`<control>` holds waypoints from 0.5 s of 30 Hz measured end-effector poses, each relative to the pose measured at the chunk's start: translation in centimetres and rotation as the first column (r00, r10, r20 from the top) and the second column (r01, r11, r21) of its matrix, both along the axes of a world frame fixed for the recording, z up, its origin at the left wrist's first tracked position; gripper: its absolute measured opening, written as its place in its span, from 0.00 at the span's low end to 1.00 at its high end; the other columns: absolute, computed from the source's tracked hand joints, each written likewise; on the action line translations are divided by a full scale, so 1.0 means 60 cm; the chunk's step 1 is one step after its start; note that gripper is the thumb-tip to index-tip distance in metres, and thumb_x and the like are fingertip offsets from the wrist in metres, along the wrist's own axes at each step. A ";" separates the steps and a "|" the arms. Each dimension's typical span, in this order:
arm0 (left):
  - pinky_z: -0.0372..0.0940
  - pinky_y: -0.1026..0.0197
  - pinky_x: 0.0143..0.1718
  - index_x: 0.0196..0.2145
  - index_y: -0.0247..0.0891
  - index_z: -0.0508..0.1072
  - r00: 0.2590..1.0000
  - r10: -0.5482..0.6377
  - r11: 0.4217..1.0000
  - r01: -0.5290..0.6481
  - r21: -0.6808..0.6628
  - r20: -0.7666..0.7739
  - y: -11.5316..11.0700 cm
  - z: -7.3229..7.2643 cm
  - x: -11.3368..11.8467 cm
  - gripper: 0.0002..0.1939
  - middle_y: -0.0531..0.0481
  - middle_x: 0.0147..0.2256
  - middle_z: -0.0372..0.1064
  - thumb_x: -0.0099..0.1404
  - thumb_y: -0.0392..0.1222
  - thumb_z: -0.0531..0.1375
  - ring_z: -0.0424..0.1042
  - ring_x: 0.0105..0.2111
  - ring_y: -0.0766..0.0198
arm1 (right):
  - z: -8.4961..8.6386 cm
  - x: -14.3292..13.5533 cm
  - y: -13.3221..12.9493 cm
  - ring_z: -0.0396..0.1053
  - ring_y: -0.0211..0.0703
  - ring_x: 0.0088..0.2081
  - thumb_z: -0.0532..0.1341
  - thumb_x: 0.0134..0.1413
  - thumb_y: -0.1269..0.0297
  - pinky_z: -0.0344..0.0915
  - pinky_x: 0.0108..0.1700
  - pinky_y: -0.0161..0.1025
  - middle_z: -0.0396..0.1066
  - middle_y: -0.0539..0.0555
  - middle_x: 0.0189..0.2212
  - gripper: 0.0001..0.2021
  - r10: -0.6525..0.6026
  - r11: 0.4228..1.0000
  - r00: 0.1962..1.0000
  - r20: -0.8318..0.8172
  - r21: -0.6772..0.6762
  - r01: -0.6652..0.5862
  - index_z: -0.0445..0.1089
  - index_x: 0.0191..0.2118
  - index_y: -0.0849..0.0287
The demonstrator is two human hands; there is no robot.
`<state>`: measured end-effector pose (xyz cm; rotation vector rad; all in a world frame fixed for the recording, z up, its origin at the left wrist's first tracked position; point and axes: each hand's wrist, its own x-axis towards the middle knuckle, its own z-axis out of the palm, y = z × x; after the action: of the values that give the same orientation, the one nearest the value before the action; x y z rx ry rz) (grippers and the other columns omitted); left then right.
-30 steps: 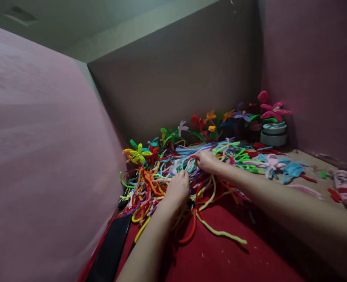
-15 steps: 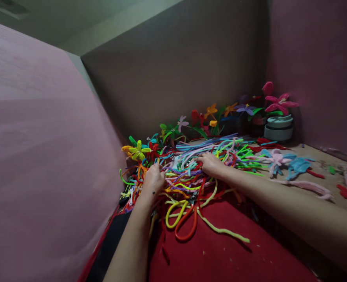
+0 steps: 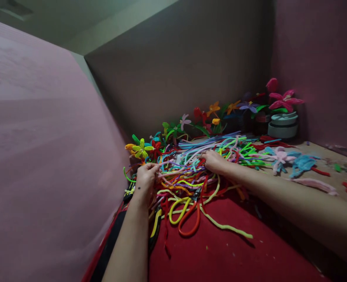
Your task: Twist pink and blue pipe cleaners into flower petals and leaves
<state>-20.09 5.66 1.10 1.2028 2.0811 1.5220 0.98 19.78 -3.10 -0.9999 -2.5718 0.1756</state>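
Note:
Many coloured fuzzy stems (image 3: 185, 178) lie in a tangled heap across the red surface. At the heap's left side my left hand (image 3: 146, 176) is closed, with a pink stem (image 3: 170, 172) pinched between thumb and fingers. My right hand (image 3: 213, 160) rests on the middle of the heap, fingers bent down among the stems; whether they hold anything is hidden. Scissors with yellow and orange handles (image 3: 190, 223) lie at the heap's near edge, between my forearms. A pale yellow stem (image 3: 226, 226) trails from the heap toward the right.
Fuzzy flowers, among them a yellow one (image 3: 142, 149) and a pink one (image 3: 285, 100), stand along the back. A grey-green round container (image 3: 282, 126) sits at the back right. Pink and blue fuzzy pieces (image 3: 302, 165) lie on the right. A pink sheet rises at the left.
My left hand has moved left, away from my right hand, drawing a pink stem outward. My right hand has barely moved. The view has shifted slightly.

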 end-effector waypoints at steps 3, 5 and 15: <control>0.55 0.67 0.17 0.23 0.33 0.69 0.994 -0.004 0.996 -0.006 0.092 0.113 -0.002 0.007 0.003 0.14 0.54 0.18 0.65 0.43 0.48 0.61 0.60 0.15 0.71 | 0.007 0.002 0.000 0.64 0.47 0.45 0.51 0.46 0.75 0.57 0.46 0.37 0.69 0.57 0.45 0.24 -0.017 1.000 1.000 -0.011 0.002 0.017 0.69 0.49 0.56; 0.53 0.69 0.16 0.23 0.33 0.69 0.987 0.003 0.989 -0.027 0.146 0.161 -0.004 0.013 0.005 0.12 0.56 0.16 0.63 0.44 0.46 0.61 0.57 0.13 0.74 | 0.011 0.003 -0.001 0.63 0.47 0.45 0.51 0.46 0.75 0.57 0.46 0.37 0.70 0.58 0.44 0.24 -0.028 1.000 0.999 -0.022 0.012 0.028 0.69 0.50 0.58; 0.57 0.68 0.17 0.21 0.31 0.69 0.972 -0.014 0.959 -0.054 0.279 0.236 -0.012 0.033 0.009 0.12 0.52 0.16 0.66 0.47 0.45 0.61 0.60 0.14 0.72 | 0.057 0.027 -0.043 0.63 0.48 0.45 0.52 0.44 0.77 0.55 0.47 0.38 0.71 0.59 0.41 0.20 -0.056 0.994 0.994 -0.092 0.092 0.065 0.72 0.44 0.62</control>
<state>-19.52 4.93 3.06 1.0304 1.7707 1.9214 2.62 17.21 0.32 -1.0105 -2.4417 0.0790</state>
